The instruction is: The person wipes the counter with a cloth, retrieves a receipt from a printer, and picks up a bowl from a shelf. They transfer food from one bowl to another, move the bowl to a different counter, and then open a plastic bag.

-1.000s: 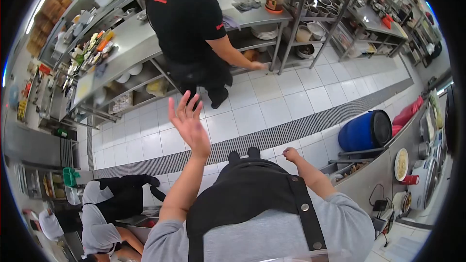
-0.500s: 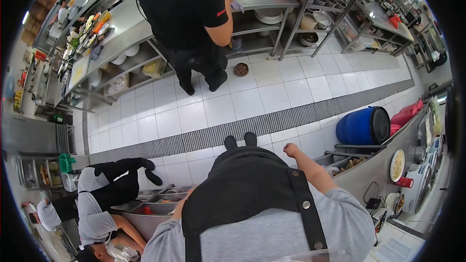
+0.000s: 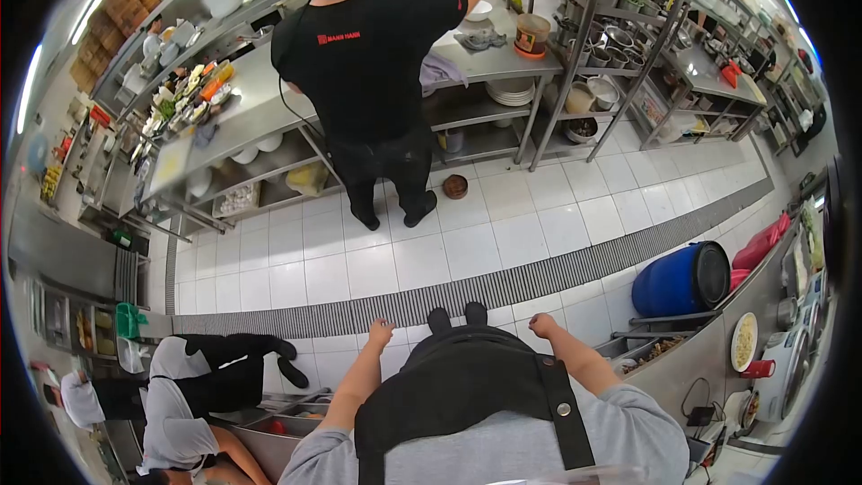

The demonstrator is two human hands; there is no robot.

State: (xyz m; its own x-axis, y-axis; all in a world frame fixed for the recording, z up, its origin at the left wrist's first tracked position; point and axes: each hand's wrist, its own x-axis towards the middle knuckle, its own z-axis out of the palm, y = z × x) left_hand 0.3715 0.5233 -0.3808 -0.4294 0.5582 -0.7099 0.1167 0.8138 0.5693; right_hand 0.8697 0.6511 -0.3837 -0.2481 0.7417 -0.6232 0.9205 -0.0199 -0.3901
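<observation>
My left hand hangs out in front of my left hip, above the floor by the drain grate. Its fingers look curled in, and nothing shows in them. On the other side, my right hand is loosely closed over the white tiles, also with nothing visible in it. Neither hand touches anything. Between them is my black apron. The blue barrel lies on its side to the right of my right hand.
A co-worker in a black shirt faces the steel counter, one arm raised. A round brown basket sits on the floor beside them. Another person bends at lower left. A steel counter with food runs along my right.
My left hand has come out from beside the apron into full view. The view has tilted upward. The co-worker's arm has risen, and the brown bowl they held is out of sight.
</observation>
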